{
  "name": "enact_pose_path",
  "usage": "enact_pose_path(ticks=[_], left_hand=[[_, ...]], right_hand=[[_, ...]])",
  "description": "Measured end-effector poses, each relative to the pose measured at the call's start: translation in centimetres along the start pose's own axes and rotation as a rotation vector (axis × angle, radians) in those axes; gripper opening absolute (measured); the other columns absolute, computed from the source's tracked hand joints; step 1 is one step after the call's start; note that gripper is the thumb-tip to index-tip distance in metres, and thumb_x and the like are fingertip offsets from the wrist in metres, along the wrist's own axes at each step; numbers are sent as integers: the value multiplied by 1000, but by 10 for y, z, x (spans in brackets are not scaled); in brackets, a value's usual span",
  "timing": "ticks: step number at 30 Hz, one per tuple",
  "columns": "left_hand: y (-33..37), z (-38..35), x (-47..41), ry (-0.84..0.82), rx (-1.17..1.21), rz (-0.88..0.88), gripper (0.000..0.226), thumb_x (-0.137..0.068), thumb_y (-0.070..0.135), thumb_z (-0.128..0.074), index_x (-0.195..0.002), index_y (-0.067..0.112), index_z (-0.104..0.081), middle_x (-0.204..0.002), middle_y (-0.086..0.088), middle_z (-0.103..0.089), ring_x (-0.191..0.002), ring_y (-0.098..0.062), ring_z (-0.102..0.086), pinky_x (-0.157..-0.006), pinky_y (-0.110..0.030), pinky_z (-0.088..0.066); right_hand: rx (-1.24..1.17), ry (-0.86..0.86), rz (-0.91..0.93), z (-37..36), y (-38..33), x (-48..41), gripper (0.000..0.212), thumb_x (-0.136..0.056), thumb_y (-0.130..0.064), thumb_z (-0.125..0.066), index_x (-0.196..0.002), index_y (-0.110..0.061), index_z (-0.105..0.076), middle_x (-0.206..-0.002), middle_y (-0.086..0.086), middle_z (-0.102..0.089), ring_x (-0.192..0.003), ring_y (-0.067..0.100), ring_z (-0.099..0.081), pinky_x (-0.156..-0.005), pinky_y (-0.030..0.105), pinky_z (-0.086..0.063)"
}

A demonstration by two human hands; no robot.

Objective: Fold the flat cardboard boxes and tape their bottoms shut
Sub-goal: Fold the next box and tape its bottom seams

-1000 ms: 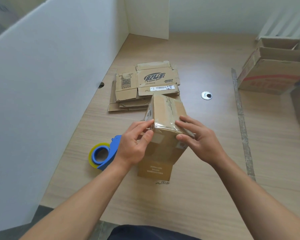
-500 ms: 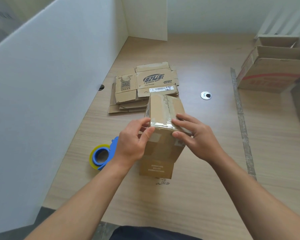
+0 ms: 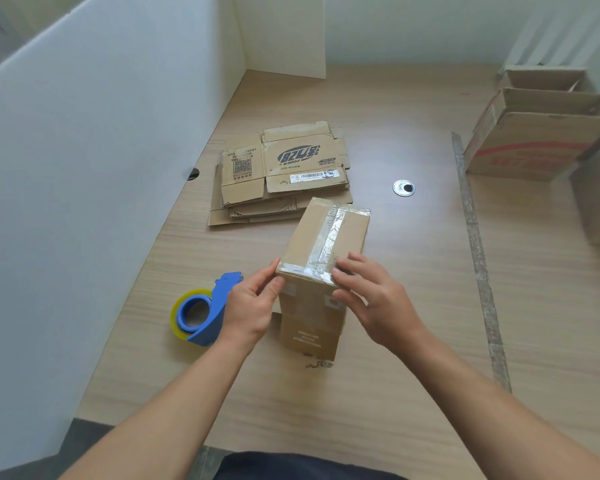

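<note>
The box (image 3: 326, 258) stands upturned on the surface (image 3: 413, 341), just in front of the person, with its bottom facing up so the seam can be worked from above. A strip of clear tape (image 3: 328, 237) runs along that seam and turns over the near edge onto the front wall.

The left hand (image 3: 253, 306) pinches the near left corner between thumb and fingertips, which looks meant to steady the box. The right hand (image 3: 371, 299) lies with fairly straight fingers (image 3: 343, 268) on the tape at the near edge and its thumb on the front wall below. It grips nothing and only presses, probably rubbing the tape end flat so that it sticks. One loose flap (image 3: 309, 341) hangs down toward the person at the open end.

The dispenser (image 3: 205, 313) lies just left of the left hand, close enough to pick up again. Beyond the box lies the stack of flat boxes (image 3: 284, 171), within reach and not yet folded.

Well off to the right stands a large open carton (image 3: 534, 143) — maybe for finished boxes, though I cannot tell.

This box's bottom seems nearly done, and the stack remains.
</note>
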State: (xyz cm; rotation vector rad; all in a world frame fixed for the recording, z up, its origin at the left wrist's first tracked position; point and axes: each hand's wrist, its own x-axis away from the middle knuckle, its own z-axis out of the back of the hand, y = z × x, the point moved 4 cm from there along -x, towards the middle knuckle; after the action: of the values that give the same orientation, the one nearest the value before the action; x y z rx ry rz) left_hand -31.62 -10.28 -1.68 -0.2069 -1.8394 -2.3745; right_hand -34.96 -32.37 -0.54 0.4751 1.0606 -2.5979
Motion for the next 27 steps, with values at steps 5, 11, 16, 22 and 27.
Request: enact_pose_path(ticks=[5,11,16,22,27], left_hand=[[-15,-4,6,5,-49,105,36,-98,17,-63,-124,42,-65,-121,17,-69,-116,-3,-63,-105,-42,-50],[-32,5,10,-40,-194,188,51,-85,43,-56,-136,43,-57,-125,24,-65,-120,0,-58,-107,-42,-47],[-13,-2,9,-94,-328,200,64,-89,57,-60,-146,28,-50,-131,12,-60,-127,-8,-52,-108,-30,-40],[-8,-4,3,-82,-411,134,42,-96,46,-60,-132,24,-64,-112,13,-69,-112,-10,-61,-96,-30,-46],[-5,-2,-5,-155,-440,109,30,-99,38,-58,-126,29,-67,-108,13,-73,-110,-11,-65,-98,-34,-50]], right_hand=[[31,48,13,-24,7,19,35,-92,-29,-60,-106,-2,-75,-120,15,-68,-120,37,-59,-104,34,-43],[41,-56,101,-37,0,34,37,-93,-38,-60,-108,-8,-74,-125,13,-64,-127,30,-48,-108,28,-36],[152,-92,184,-21,0,14,33,-95,-45,-58,-115,-22,-72,-124,0,-65,-109,28,-58,-83,47,-53],[317,-65,-211,3,35,-49,56,-92,-56,-53,-138,-24,-57,-151,6,-46,-136,30,-31,-109,52,-38],[76,-268,-674,3,69,-61,72,-86,-56,-67,-147,-28,-41,-137,7,-51,-129,29,-44,-107,42,-39]])
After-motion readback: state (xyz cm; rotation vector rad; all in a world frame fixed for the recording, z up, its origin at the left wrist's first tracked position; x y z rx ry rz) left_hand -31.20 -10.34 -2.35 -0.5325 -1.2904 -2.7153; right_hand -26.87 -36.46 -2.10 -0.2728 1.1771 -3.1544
